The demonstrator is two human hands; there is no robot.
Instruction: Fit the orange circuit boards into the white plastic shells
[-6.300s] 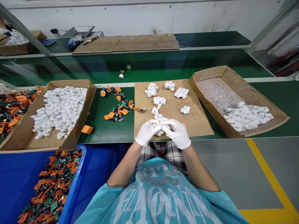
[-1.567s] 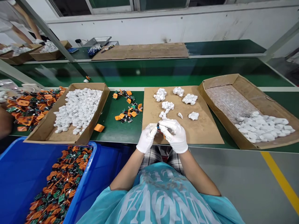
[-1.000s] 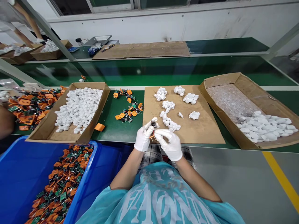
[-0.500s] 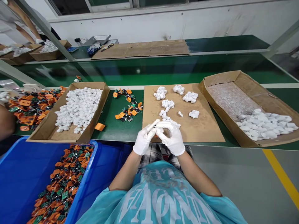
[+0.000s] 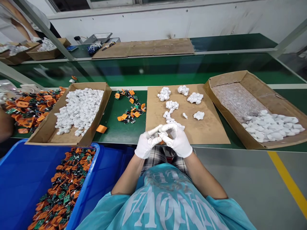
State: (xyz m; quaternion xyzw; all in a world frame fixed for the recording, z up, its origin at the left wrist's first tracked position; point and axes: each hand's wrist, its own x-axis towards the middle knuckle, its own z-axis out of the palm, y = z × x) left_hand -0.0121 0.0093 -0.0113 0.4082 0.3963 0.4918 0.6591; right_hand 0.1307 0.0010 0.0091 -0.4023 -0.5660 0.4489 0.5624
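My left hand (image 5: 145, 142) and my right hand (image 5: 177, 139), both in white gloves, meet at the front edge of a cardboard sheet (image 5: 211, 129). Their thumbs and fingers are closed in a pinch around something small, mostly hidden by the gloves. A bit of orange (image 5: 162, 142) shows just under the fingertips. Directly beyond the hands lies a cluster of small white pieces (image 5: 177, 124). Further white heaps (image 5: 172, 105) and a single white piece (image 5: 184, 115) rest on the cardboard. Left of it are orange parts with small green boards (image 5: 134, 112).
A box of white pieces (image 5: 80, 108) stands left, a longer box (image 5: 226, 119) with white pieces right. A blue bin (image 5: 88, 179) below holds many orange parts. A loose orange piece (image 5: 101, 129) lies near the edge. Another person's arm (image 5: 6, 126) shows far left.
Both hands stay together at the cardboard's front edge, with the fingers slightly shifted and the right hand a little lower. The whole view has moved slightly; the heaps look the same.
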